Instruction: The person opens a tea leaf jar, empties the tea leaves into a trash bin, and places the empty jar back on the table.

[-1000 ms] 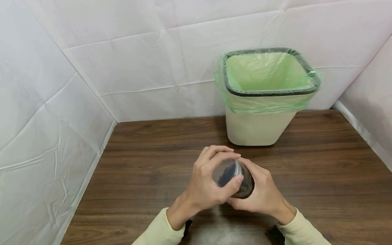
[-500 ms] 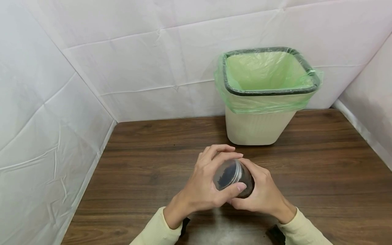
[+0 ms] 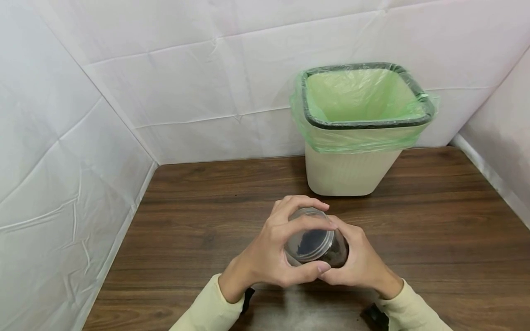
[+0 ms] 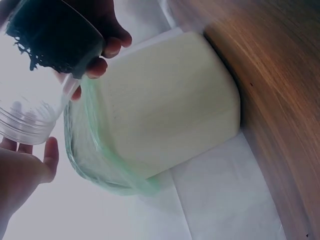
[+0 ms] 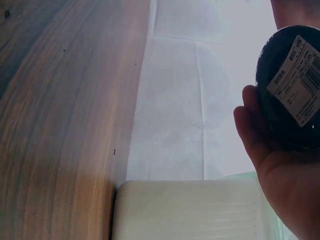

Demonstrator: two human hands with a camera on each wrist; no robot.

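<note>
A clear plastic jar with dark, shredded-looking contents is held tilted between both hands above the table. My right hand grips it round its lower, filled part; in the right wrist view a white barcode label shows on its dark base. My left hand is curled round the jar's ridged clear end, thumb in front and fingers over the far side. The dark contents sit toward the right hand's end, and the part nearer the left hand is see-through.
A cream waste bin with a dark rim and green liner bag stands behind the hands, right of centre. White sheeting encloses the back and sides of the brown wood table.
The left hand has turned on the jar's end, its thumb moving lower and its index finger now crossing the clear round top. More of that ridged end shows. The right hand keeps its grip.
</note>
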